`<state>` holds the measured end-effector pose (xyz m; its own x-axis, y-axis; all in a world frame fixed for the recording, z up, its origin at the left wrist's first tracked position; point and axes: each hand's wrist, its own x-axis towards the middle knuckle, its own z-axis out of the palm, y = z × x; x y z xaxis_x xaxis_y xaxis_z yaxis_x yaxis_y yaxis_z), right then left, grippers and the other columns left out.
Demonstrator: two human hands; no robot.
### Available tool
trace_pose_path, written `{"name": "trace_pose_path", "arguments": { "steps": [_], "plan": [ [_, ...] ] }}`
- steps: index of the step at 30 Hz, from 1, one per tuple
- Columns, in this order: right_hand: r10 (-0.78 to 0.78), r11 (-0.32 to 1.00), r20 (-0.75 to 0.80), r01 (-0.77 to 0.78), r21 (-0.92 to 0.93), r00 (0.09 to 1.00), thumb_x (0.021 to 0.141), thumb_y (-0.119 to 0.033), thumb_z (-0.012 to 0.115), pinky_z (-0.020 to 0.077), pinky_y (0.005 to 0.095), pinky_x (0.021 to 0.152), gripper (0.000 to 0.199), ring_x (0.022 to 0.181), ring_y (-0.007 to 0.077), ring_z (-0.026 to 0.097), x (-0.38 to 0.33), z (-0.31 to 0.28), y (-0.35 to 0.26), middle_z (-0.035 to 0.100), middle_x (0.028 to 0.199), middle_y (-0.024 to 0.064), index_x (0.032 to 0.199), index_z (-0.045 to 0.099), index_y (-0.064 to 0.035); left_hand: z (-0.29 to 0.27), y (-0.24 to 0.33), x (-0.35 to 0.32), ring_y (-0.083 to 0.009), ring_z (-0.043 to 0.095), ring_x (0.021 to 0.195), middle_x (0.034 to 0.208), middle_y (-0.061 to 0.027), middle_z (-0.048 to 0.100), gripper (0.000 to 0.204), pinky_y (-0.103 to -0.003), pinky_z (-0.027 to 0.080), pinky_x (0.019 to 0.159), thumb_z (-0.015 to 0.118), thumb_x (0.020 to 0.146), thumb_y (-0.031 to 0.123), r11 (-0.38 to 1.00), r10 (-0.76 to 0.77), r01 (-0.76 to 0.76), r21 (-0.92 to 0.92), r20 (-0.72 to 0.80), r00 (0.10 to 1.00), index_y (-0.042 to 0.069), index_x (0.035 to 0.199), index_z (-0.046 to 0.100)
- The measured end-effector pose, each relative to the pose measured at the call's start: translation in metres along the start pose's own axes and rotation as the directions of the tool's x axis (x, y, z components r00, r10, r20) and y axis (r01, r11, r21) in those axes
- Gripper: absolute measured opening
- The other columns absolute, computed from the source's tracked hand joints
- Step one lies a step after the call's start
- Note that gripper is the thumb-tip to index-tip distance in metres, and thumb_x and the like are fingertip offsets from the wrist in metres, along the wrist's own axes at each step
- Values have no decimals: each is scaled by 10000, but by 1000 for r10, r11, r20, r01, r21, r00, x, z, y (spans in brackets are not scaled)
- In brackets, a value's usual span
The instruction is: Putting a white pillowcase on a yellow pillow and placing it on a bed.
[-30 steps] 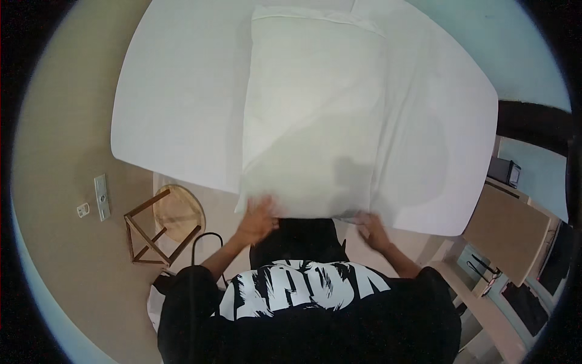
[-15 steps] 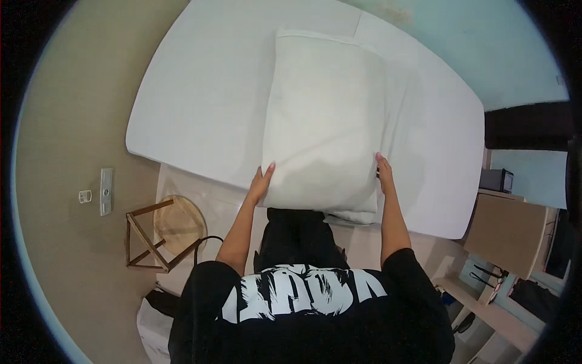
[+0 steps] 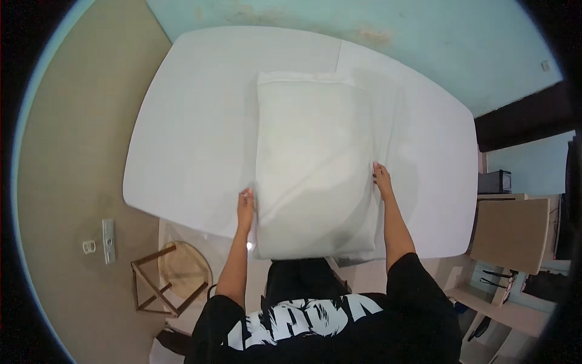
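A plump pillow [image 3: 315, 164] in a white cover lies lengthwise in front of me, its near end reaching the front edge of the white mattress [image 3: 194, 121]. At its left side, my left hand [image 3: 245, 203] has curled fingers against the edge of the cover; the fingertips are partly hidden. My right hand [image 3: 381, 177] pinches the opposite edge, slightly farther from me than the left one. A diagonal crease runs over the pillow's top, and shadow falls on its near right part.
On the floor to the left, a round wooden stool [image 3: 185, 270] lies on its side with its legs out. A tan wall [image 3: 85, 151] stands at the left and a pale blue wall [image 3: 436, 48] behind the mattress. Wooden furniture [image 3: 509, 236] is at the right.
Both hands have moved farther away along the pillow's sides. My left thumb has come off the pillow's top. The whole view has shifted, so the mattress and stool appear lower.
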<state>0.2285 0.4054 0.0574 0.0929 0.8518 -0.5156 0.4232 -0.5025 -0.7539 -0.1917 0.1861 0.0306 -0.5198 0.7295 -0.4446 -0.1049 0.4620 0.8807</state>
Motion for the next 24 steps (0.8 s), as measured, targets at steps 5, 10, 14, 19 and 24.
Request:
{"name": "trace_pose_path", "arguments": {
  "steps": [5,10,14,19,24],
  "plan": [
    [-230,972,-142,220,-81,963,912,-543,511,400,351,992,691,1171,293,527,106,-5,-40,557,1261,209,1293,495,33,43,88,112,-250,435,1239,1332,-155,474,676,-357,331,1037,478,926,556,995,22,-19,-101,25,999,59,1374,385],
    [-299,951,-114,286,-116,948,902,-549,519,389,358,1006,705,1186,308,522,170,35,-102,546,1274,229,1297,496,34,76,138,196,-256,322,1353,1442,-159,366,750,-389,265,1102,415,930,586,995,35,-28,-98,70,997,50,1440,286],
    [-232,971,-128,238,30,964,897,-580,498,388,349,994,715,1152,283,537,217,50,-141,571,1245,200,1270,528,29,101,147,249,-283,317,1351,1461,-160,338,800,-410,259,1101,449,906,605,997,-17,26,-72,126,992,58,1456,255],
    [-79,982,-96,94,161,992,875,-591,546,420,339,929,735,1020,246,558,244,57,-179,592,1140,164,1237,539,48,109,172,272,-299,347,1332,1463,-165,342,834,-419,288,1086,472,890,620,983,-124,128,-129,44,991,52,1455,243],
    [63,901,199,-141,410,978,752,-649,665,492,343,879,864,1034,230,601,249,47,-211,586,1231,161,1252,533,43,101,205,286,-286,382,1315,1441,-159,392,927,-388,296,1085,460,849,703,950,-168,206,-233,170,971,15,1447,291]
  ]
}}
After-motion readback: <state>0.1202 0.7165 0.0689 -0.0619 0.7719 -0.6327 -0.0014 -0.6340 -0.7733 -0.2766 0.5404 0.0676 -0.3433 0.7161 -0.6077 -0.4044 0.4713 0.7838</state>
